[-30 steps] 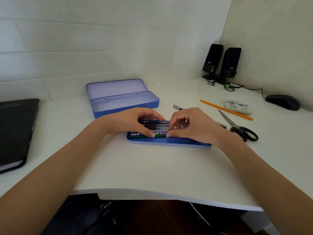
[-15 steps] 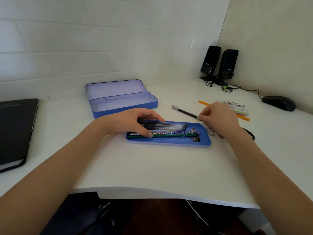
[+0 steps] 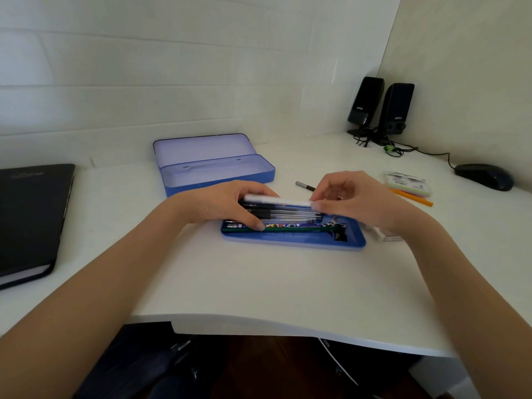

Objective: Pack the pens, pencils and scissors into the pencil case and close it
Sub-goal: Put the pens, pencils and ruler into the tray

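Observation:
A shallow blue tray point(image 3: 293, 242) of the pencil case lies in front of me, holding several black pens point(image 3: 288, 215), a patterned pencil point(image 3: 299, 225) and a green pencil point(image 3: 288, 230). My left hand point(image 3: 227, 204) rests on the left ends of the pens. My right hand point(image 3: 354, 201) holds a white pen point(image 3: 279, 200) level over the tray's far side, its left end at my left fingers. The open blue pencil case point(image 3: 218, 171) stands behind. A black pen point(image 3: 305, 186) and an orange pencil point(image 3: 414, 197) lie on the desk. The scissors are hidden behind my right hand.
A black notebook point(image 3: 31, 217) lies at the left. Two black speakers point(image 3: 383, 110) with cables stand in the back corner, a dark mouse point(image 3: 485, 177) to the right, and a packet of sticky notes point(image 3: 408, 184) near the orange pencil. The desk's front edge point(image 3: 288, 326) is close.
My right hand reached right to the desk, picked up a white pen and brought it back over the tray. My left hand stayed on the pens.

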